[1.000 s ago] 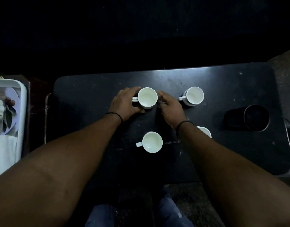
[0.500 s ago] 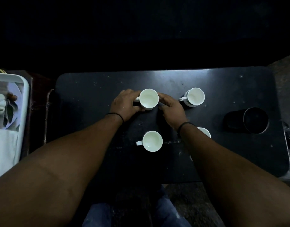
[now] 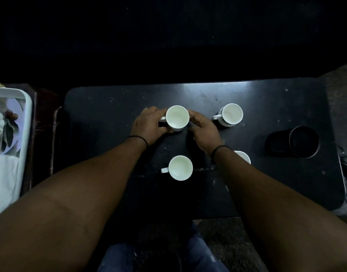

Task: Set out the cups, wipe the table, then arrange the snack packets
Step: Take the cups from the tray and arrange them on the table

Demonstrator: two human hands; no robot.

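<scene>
Black table (image 3: 109, 107), dusty and speckled, fills the middle of the frame; lighting dim. White tray (image 3: 28, 114) at the left edge, apart from the table, holding pale cloth-like items too dim to identify. Dark cylindrical container (image 3: 304, 142) on its side at centre right of the tabletop. Four white cups, upright and empty. Upper-centre cup (image 3: 177, 117) sits between both hands: left hand (image 3: 149, 126) curled round its handle side, right hand (image 3: 205, 130) with fingers curled against the opposite wall, so both grip it. Upper-right cup (image 3: 231, 114) stands free, just right of the right hand. Lower-centre cup (image 3: 180, 168) lies between the forearms, untouched. Fourth cup (image 3: 244, 156) is mostly hidden behind the right wrist.
</scene>
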